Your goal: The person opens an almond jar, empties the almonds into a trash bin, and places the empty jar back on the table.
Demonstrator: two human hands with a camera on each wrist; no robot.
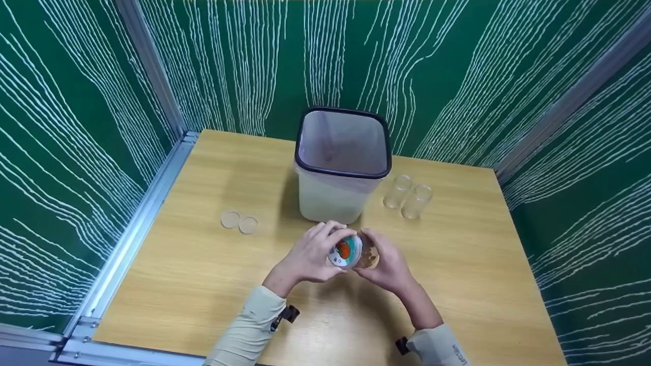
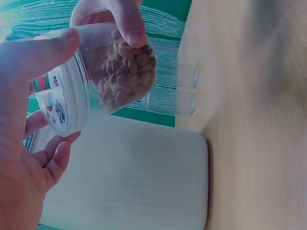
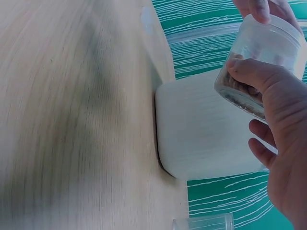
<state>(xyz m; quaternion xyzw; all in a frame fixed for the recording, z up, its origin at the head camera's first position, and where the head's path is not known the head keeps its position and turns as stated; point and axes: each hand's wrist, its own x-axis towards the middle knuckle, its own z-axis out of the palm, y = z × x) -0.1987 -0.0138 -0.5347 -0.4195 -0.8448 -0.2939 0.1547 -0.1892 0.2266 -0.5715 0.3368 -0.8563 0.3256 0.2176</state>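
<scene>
Both hands hold one clear plastic jar [image 2: 127, 72] above the table, tilted on its side. Small brown pellet-like pieces [image 2: 127, 76] fill part of it, lying toward the base. My left hand [image 1: 313, 253] grips the white-rimmed lid [image 1: 345, 252], which has a printed label with an orange-red picture; thumb and fingers curl round its edge. Around the jar's body my right hand [image 1: 389, 262] is curled, its thumb on the side wall, as the right wrist view shows. The lid sits on the jar's mouth; whether it is loose I cannot tell.
Just beyond the hands stands a tall whitish bin [image 1: 330, 198] with a dark rim. Two clear glasses [image 1: 398, 191] stand upright to its right. Two thin, clear round discs [image 1: 230, 219] lie on the wooden table [image 1: 203, 279] to the left. Green panels surround it.
</scene>
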